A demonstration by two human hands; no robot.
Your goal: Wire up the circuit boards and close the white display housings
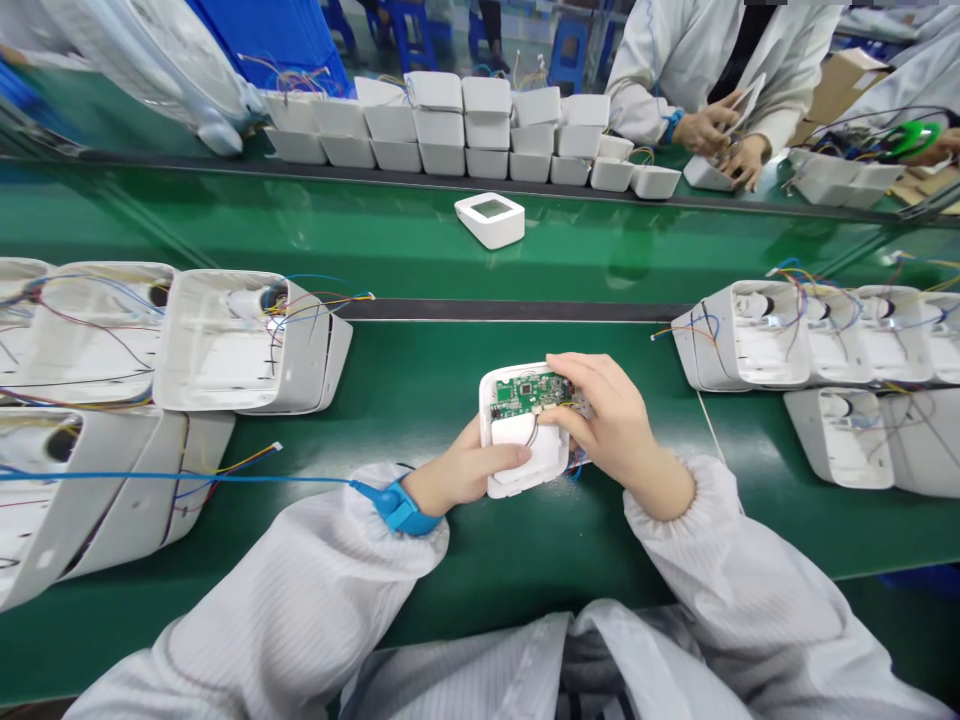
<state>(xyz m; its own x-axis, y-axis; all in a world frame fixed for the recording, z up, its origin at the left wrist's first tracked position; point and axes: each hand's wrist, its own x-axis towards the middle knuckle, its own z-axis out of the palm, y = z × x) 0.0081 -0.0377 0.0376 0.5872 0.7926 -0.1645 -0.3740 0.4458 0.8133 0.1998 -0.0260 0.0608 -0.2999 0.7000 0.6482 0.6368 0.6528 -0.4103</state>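
Above the green bench, my left hand (476,462) grips a white plastic housing (517,478) by its lower left side, thumb across the front. Inside the housing's upper part sits a green circuit board (521,394), with thin wires running down from it. My right hand (611,415) is closed on the housing's right side, fingers over the top edge and thumb by the board's lower edge. Wires or parts behind the right side are mostly hidden by that hand. A blue wrist strap (409,507) with a blue cord is on my left wrist.
White open housings (225,340) with trailing wires stand at left, and similar housings (772,340) at right. A white device with a small screen (491,222) lies on the conveyor (300,225). Beyond are stacked white housings (442,130) and a co-worker's hands (724,140) on a white part.
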